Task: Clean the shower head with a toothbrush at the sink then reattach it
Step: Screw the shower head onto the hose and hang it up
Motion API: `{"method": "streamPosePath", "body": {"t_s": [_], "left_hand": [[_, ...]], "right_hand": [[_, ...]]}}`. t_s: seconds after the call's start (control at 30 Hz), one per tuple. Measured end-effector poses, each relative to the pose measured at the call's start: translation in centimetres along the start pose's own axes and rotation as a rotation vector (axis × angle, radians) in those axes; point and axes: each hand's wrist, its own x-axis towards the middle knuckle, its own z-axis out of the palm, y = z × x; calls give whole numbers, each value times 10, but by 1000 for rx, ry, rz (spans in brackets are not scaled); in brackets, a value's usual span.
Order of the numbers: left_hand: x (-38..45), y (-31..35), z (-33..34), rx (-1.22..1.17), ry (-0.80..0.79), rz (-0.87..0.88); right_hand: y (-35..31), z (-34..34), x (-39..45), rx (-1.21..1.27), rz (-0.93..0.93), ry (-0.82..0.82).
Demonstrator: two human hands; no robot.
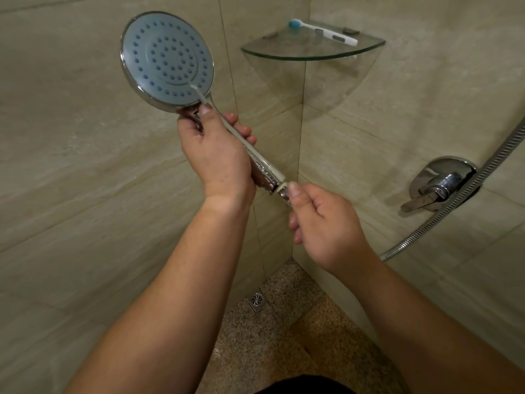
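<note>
Clearly, our left hand (216,149) gripped the shower head (167,61) handle. Our right hand (321,223) pinched the hose nut (284,191); we judged it next needed turning at the joint.

the shower head (167,59) is held at ten o'clock, its handle gripped by the left hand (218,155) at centre. the right hand (326,226) is closed on the hose nut at the handle's end, toward four o'clock. a toothbrush (324,32) is laid on the corner shelf (284,54) at one o'clock. the tap (437,186) and hose (460,200) are found at three o'clock, the drain (256,301) at six.
</note>
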Motion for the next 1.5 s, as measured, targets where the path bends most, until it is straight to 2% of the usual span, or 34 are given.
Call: {"method": "streamPosePath", "body": {"t_s": [0.57,0.67,0.83,0.97,1.13,1.27,1.5], "left_hand": [[0,-1,3,-8,-8,-8],[0,-1,3,-4,-9,-1],[-1,-1,4,0,-14,-1],[0,-1,4,-8,-18,-6],[-1,-2,4,4,-28,5],[-1,-3,5,-5,-24,3],[-5,-5,4,-18,-47,-18]], "right_hand": [[2,0,1,16,-12,10],[2,1,0,81,-13,-8],[3,0,2,-4,-44,22],[4,1,0,51,-19,-16],[6,0,3,-19,-9,-22],[4,0,0,-5,-52,-14],[2,-2,-1,12,-13,-41]]}}
